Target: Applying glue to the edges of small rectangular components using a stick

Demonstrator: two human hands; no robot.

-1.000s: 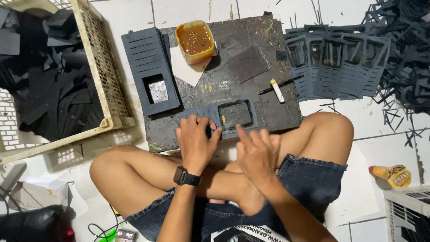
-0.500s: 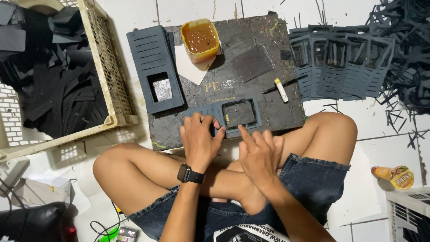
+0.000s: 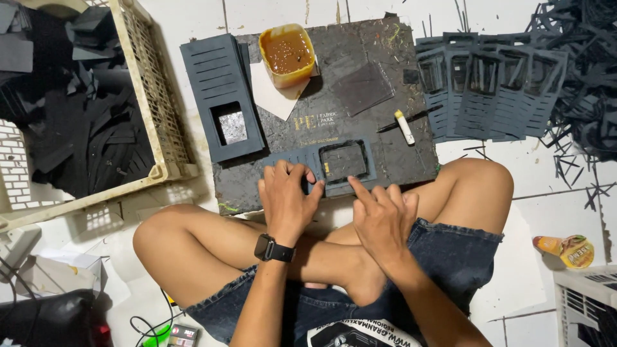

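A dark slotted panel with a rectangular window lies flat on the near edge of a black work board. My left hand, with a black watch at the wrist, presses down on the panel's left part. My right hand rests at its lower right edge, index finger pointing onto the frame. Neither hand holds anything. A yellow tub of brown glue sits on a white sheet at the board's far side. A small white stick lies to the right.
A stack of the same slotted panels lies at the board's left, more fan out at the right. A cream crate of black scraps stands at the left. Black offcuts pile at far right. My crossed legs sit below.
Both hands stay on the panel; the right hand's fingers have shifted slightly along its lower right edge. The view has drifted a little.
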